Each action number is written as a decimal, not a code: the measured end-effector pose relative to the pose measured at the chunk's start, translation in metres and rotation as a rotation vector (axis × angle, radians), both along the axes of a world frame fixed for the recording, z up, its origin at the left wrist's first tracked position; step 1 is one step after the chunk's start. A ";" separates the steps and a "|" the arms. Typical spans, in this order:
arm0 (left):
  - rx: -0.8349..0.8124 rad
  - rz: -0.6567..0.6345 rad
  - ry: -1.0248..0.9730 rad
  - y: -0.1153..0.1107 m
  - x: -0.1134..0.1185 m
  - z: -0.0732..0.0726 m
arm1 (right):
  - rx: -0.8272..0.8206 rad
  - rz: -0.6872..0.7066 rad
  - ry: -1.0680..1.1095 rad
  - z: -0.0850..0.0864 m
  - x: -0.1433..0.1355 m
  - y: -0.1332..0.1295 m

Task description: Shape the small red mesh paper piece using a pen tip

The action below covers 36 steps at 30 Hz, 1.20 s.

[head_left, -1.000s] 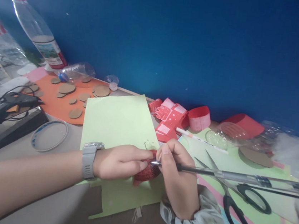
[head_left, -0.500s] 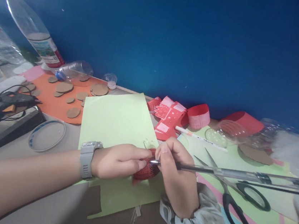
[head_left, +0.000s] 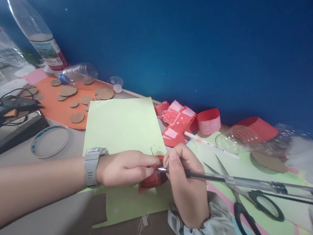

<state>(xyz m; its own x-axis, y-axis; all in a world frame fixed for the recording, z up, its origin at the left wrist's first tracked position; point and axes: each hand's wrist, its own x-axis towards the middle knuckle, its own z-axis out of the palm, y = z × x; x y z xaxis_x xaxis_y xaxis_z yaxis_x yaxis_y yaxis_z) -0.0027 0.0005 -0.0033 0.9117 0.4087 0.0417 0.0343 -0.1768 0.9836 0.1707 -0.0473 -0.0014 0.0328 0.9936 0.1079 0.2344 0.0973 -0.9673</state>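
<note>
A red piece with a dark mesh pattern point(head_left: 158, 179) lies on a pale green sheet point(head_left: 121, 125); its exact kind is hard to tell, as fingers cover part of it. My left hand point(head_left: 126, 168), a grey watch point(head_left: 92, 166) on its wrist, holds the piece down from the left with thumb and fingers. Pinched in my right hand point(head_left: 185, 177) is a clear-barrelled pen point(head_left: 239, 182), nearly level, its metal tip pointing left over the red piece close to my left fingertips. Whether the tip touches the surface I cannot tell.
Scissors point(head_left: 237, 198) lie partly spread right of my right hand, near a white marker point(head_left: 212, 145). Red paper shapes point(head_left: 177, 121) sit behind. Cardboard discs point(head_left: 68, 91) rest on orange paper at left, with a tall bottle point(head_left: 38, 32), a tape ring point(head_left: 49, 141) and a glue gun point(head_left: 13, 107).
Almost nothing differs: the view has shifted very slightly, and both hands, the pen and the red piece keep the same positions.
</note>
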 end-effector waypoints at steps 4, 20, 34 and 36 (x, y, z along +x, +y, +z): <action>-0.015 0.002 -0.008 0.000 0.001 0.000 | 0.013 0.009 -0.002 -0.001 0.000 0.001; 0.022 -0.020 0.031 0.000 0.001 0.002 | 0.081 -0.056 0.025 -0.003 -0.003 -0.008; 0.030 -0.018 0.020 0.001 0.002 0.003 | -0.019 -0.026 0.045 -0.004 -0.001 -0.003; 0.043 -0.013 0.039 0.000 0.002 0.003 | -0.004 -0.025 0.016 -0.003 -0.001 -0.003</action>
<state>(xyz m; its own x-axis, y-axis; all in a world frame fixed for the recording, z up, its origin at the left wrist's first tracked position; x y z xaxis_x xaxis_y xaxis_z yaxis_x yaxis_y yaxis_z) -0.0010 0.0008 -0.0006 0.9181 0.3958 0.0231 0.0702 -0.2197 0.9730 0.1701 -0.0500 -0.0043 0.0592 0.9929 0.1035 0.2214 0.0881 -0.9712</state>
